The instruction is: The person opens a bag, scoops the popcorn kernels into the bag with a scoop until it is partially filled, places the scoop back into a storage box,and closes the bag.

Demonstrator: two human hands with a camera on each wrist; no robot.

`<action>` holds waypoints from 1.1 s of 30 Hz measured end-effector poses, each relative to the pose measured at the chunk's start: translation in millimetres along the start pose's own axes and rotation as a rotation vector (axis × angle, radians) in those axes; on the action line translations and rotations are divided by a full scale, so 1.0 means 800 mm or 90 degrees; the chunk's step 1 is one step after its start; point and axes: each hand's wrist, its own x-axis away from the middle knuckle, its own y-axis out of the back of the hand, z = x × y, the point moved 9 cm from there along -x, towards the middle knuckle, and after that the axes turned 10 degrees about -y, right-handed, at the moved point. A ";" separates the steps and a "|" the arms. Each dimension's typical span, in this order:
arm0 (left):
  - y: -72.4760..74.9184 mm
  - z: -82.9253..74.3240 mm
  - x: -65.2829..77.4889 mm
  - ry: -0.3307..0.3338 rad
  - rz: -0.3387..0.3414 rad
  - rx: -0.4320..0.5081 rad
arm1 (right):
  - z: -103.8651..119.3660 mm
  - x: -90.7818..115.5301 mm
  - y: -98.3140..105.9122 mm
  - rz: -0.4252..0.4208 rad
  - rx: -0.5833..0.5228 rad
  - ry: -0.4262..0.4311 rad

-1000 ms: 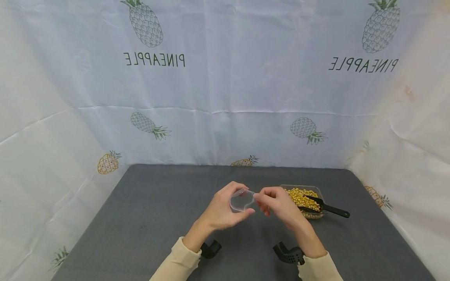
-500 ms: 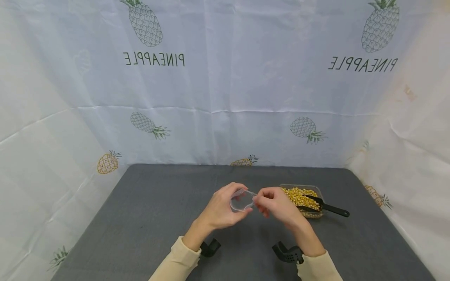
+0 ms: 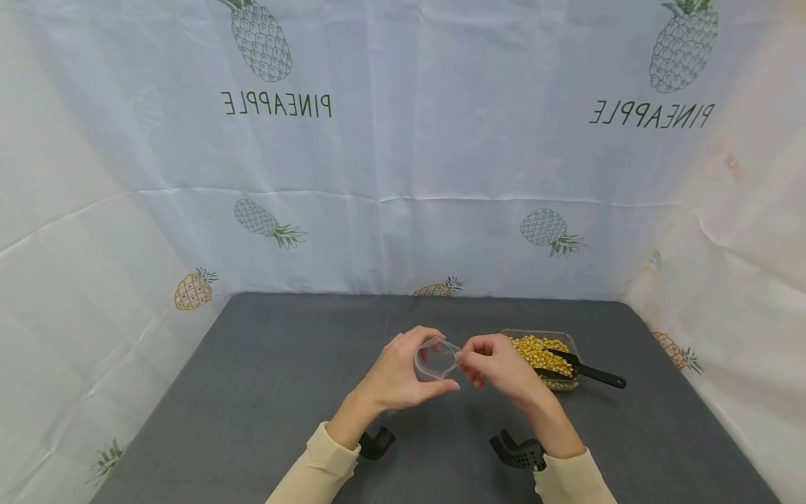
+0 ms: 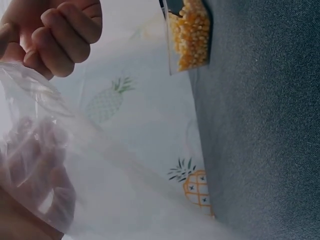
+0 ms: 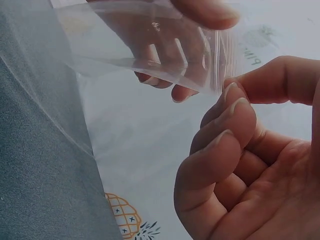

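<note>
A clear plastic zip bag (image 3: 434, 362) is held up above the table, its mouth spread into a round opening toward the head camera. My left hand (image 3: 397, 374) curves round the bag near its mouth, thumb below and fingers above. At the right edge of that mouth, my right hand (image 3: 497, 364) pinches the rim between thumb and forefinger. In the right wrist view the ridged zip strip (image 5: 222, 60) shows close to the pinching fingertips (image 5: 232, 90). Seen from the left wrist, the bag (image 4: 125, 175) hangs down see-through, with no contents visible.
Behind my right hand stands a clear rectangular container (image 3: 574, 348) of yellow corn kernels (image 3: 534, 348). A black scoop (image 3: 601, 378) lies in it, handle out to the right. The grey tabletop (image 3: 264, 392) ends at a pineapple-print curtain (image 3: 403, 245).
The bag's mouth has become rounder and wider. My left thumb has straightened slightly outward to the right, while my right hand stays pinching the rim almost in place.
</note>
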 end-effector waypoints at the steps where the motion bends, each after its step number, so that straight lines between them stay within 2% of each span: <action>1: -0.001 0.001 0.000 0.005 0.001 0.004 | 0.001 0.000 0.000 0.000 -0.001 0.000; 8: -0.001 0.002 0.001 0.018 0.002 0.018 | -0.002 -0.001 0.001 -0.009 0.001 -0.015; 16: -0.001 0.001 0.001 -0.007 -0.011 0.032 | -0.004 -0.001 0.002 -0.016 -0.003 -0.023; 25: -0.005 0.001 0.004 -0.016 -0.016 0.059 | -0.012 0.002 0.003 -0.014 0.002 -0.037; 28: -0.005 0.001 0.005 -0.020 -0.016 0.055 | -0.010 0.004 0.005 -0.006 0.014 -0.039; 33: -0.006 0.000 0.004 -0.025 0.003 0.016 | -0.007 0.013 0.011 0.023 0.037 -0.040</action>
